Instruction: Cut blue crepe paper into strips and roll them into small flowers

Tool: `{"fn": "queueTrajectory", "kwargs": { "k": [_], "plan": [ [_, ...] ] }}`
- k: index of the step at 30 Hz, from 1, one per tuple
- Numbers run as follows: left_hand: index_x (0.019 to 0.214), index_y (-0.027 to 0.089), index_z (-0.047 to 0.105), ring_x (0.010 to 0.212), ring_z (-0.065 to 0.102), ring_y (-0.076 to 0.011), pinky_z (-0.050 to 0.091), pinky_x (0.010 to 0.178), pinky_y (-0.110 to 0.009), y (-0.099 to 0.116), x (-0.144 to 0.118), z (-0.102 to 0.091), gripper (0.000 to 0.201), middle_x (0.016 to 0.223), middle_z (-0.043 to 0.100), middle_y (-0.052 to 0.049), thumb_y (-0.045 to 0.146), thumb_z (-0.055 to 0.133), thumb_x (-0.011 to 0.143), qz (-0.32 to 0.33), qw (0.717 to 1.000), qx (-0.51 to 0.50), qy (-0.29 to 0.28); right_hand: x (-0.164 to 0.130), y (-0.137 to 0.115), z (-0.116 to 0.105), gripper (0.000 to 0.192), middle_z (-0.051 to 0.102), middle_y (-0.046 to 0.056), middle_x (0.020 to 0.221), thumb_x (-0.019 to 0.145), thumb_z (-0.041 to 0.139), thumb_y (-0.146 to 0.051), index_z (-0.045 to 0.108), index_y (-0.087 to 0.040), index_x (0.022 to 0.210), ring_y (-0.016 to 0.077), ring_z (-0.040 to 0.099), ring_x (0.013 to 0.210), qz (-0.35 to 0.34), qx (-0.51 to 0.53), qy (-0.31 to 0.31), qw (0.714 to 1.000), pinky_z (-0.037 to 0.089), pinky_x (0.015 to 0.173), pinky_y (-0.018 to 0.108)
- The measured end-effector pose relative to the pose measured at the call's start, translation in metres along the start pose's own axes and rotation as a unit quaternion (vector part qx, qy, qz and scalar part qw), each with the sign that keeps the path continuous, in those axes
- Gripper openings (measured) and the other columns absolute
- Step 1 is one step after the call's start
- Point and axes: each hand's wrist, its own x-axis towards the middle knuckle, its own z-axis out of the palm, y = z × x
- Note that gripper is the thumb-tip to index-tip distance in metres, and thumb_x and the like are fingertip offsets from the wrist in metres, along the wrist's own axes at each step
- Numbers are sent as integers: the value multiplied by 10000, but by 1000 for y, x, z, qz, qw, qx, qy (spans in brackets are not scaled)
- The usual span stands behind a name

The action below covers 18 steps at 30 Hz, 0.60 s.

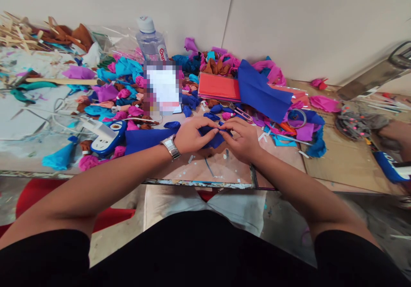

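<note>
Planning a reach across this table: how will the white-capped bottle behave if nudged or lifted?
The bottle would probably tip if nudged high, being tall and narrow. Its see-through wall suggests plastic that may flex when squeezed. Weight is uncertain: its fill level is unclear.

Above the table (180,169), handheld cloth (213,140) sits before a packet (219,86), right of a power strip (108,139).

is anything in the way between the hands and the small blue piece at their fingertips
Nothing visible: the left hand and right hand both have their fingertips at the small blue piece. The pink-handled tool lies beyond the right hand, not between.
</note>
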Motion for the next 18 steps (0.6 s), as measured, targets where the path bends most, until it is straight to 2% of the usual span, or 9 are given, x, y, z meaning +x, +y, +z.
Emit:
{"fn": "queueTrajectory", "kwargs": {
  "k": [13,18],
  "plan": [
    [959,198,792,842,747,-176,571,832,-304,1,0,0,209,935,820,-41,368,671,962,4,1000,0,-1,-1,2,0,83,768,47,1045,980,707,-258,750,-265,1051,215,727,981,-14,-1,-8,1000,592,894,365],
    [953,203,784,853,742,-173,553,841,-308,1,0,0,196,920,812,-36,363,672,969,42,999,20,13,-1,1,1,68,758,44,1018,994,683,-295,736,-262,1022,217,709,957,8,13,-11,1000,578,877,376]
  ]
}}
